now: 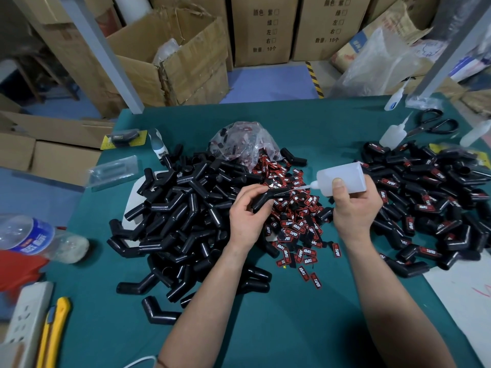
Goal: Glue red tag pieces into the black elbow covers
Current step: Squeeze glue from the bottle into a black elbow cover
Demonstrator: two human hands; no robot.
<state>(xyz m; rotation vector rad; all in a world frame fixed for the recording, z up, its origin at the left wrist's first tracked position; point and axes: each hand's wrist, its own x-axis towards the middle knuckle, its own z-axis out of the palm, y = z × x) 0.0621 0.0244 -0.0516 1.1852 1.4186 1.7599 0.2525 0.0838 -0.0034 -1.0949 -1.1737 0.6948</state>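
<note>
Left grip (248,216) curled round one black elbow cover (261,200), half hidden inside it, above the surface (292,328). Right grip (353,205) wrapped round one glue bottle (341,179), thin nozzle hard to trace, pointing toward that cover. Beneath, red tags (295,208) reading "TAPER", too many to count. Two heaps: bare heap (186,208) left, tagged heap (430,197) right.

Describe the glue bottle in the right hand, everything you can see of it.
The glue bottle is a translucent white, soft-looking plastic squeeze bottle with a cone cap and a thin needle nozzle. It lies nearly level, nozzle pointing left at the black elbow cover held in the left hand. The right hand grips it, thumb on its front. Fill level cannot be told.
</note>
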